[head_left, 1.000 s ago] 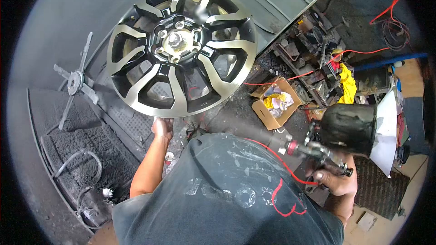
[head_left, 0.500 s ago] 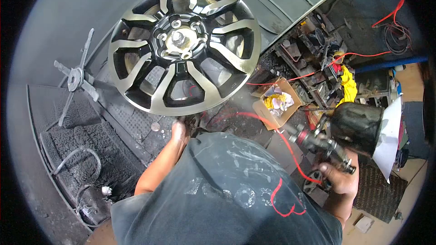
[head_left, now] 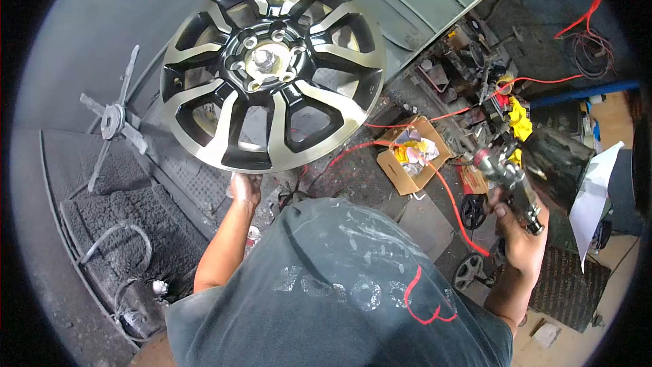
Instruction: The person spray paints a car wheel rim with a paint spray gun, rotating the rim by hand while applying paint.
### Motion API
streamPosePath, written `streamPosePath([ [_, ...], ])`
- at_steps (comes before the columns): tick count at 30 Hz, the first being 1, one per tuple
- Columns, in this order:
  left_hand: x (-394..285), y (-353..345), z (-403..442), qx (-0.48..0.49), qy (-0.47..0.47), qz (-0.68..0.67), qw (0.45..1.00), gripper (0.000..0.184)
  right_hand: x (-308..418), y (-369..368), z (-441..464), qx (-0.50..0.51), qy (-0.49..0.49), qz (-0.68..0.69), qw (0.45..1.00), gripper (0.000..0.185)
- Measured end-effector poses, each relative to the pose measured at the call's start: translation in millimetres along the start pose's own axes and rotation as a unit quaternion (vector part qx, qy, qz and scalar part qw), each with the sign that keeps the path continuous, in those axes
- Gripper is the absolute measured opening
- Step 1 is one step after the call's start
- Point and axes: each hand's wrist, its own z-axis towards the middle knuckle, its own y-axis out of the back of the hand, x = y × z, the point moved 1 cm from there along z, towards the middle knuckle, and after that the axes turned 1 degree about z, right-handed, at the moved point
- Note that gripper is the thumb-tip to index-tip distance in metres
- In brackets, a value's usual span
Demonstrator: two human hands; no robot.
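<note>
Two-tone alloy wheel (head_left: pixel 272 90) and a spray gun (head_left: pixel 504 175)
Wheel's got bright spoke faces with glossy black recesses, left hand (head_left: pixel 246 189) at its lower edge; metal gun with a dark cup (head_left: pixel 558 166) is gripped in the right hand (head_left: pixel 523 234), well apart from it

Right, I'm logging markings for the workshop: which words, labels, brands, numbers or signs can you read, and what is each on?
None can be read for certain.
Dark grey T-shirt: a row of pale, worn characters, too broken up to quote.
Round black-and-silver alloy wheel: no lettering I can make out.
Metal spray gun, brown cardboard box: any print is too small or blurred.
</note>
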Motion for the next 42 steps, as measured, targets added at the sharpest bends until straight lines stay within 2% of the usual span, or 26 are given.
streamPosePath([
  [2, 8, -1, -6, 0.008, 0.040, -0.009, 0.999, 0.029, 14, -2, -10, 0.025, -0.096, -0.005, 0.995, 0.052],
  [3, 10, -4, -9, -0.009, 0.043, -0.020, 0.999, 0.030, 8, 2, -14, 0.072, -0.062, -0.054, 0.994, 0.056],
  [5, 16, -9, -16, -0.006, 0.051, -0.002, 0.999, 0.031, 4, -3, -24, 0.094, -0.084, 0.059, 0.990, 0.059],
  [7, 25, -16, -22, -0.025, 0.061, 0.029, 0.997, 0.031, 19, -5, -27, 0.167, -0.133, 0.119, 0.970, 0.061],
  [8, 35, -11, -16, -0.024, 0.061, 0.029, 0.997, 0.031, 19, -7, -29, 0.159, -0.129, 0.103, 0.973, 0.063],
  [10, 44, -15, -16, 0.065, 0.089, -0.030, 0.993, 0.031, 12, -6, -30, 0.156, -0.132, 0.059, 0.977, 0.066],
  [12, 47, -29, -33, 0.027, 0.070, -0.024, 0.997, 0.029, 9, -8, -23, 0.093, -0.123, 0.044, 0.987, 0.066],
  [13, 52, -27, -32, 0.026, 0.087, -0.018, 0.996, 0.028, 4, -5, -15, 0.059, 0.007, -0.056, 0.997, 0.061],
  [16, 48, -32, -44, 0.034, 0.132, -0.004, 0.991, 0.027, 9, -7, -5, -0.020, -0.043, -0.043, 0.998, 0.050],
  [18, 51, -26, -40, 0.118, 0.143, 0.067, 0.980, 0.029, 7, -6, 0, -0.021, -0.024, -0.024, 0.999, 0.047],
  [20, 45, -23, -43, 0.137, 0.139, 0.110, 0.975, 0.028, 3, -1, 2, -0.004, -0.042, -0.044, 0.998, 0.045],
  [21, 40, -22, -45, 0.157, 0.135, 0.153, 0.966, 0.027, 6, -2, 1, 0.037, -0.016, -0.043, 0.998, 0.045],
  [22, 40, -17, -41, 0.155, 0.134, 0.153, 0.967, 0.027, 16, -7, -4, 0.030, -0.077, -0.047, 0.996, 0.048],
  [24, 36, 3, -24, 0.142, 0.079, 0.082, 0.983, 0.023, 3, 4, -16, 0.107, -0.092, -0.060, 0.988, 0.053],
  [25, 31, 14, -13, 0.093, 0.065, 0.110, 0.987, 0.022, 7, -8, -20, 0.080, -0.074, 0.062, 0.992, 0.059],
  [26, 29, 25, -1, 0.091, 0.035, 0.052, 0.994, 0.025, 9, -8, -22, 0.121, -0.086, 0.073, 0.986, 0.061],
  [28, 8, 9, -6, 0.021, 0.006, -0.021, 1.000, 0.028, 18, -11, -24, 0.143, -0.119, 0.122, 0.975, 0.060],
  [30, 1, 1, -5, -0.008, 0.000, 0.011, 1.000, 0.030, 12, -9, -23, 0.155, -0.116, 0.116, 0.974, 0.059],
  [32, 0, -10, -9, -0.039, -0.005, 0.043, 0.998, 0.033, 12, -10, -15, 0.062, -0.049, 0.058, 0.995, 0.057],
  [33, 5, -26, -21, -0.064, 0.002, 0.039, 0.997, 0.035, 15, -8, -14, 0.040, -0.066, -0.025, 0.997, 0.053],
  [34, 8, -32, -28, -0.091, 0.009, 0.036, 0.995, 0.037, 10, -7, -12, 0.013, -0.058, -0.016, 0.998, 0.049],
  [36, 22, -26, -23, -0.060, 0.008, 0.028, 0.998, 0.036, 11, -11, -4, -0.027, -0.036, -0.031, 0.999, 0.047],
  [40, 47, -26, -28, -0.074, 0.011, -0.016, 0.997, 0.035, 2, -4, -8, -0.006, -0.055, -0.065, 0.996, 0.047],
  [42, 57, -24, -31, 0.020, 0.031, 0.028, 0.999, 0.038, -2, -4, -17, 0.042, -0.049, -0.060, 0.996, 0.051],
])
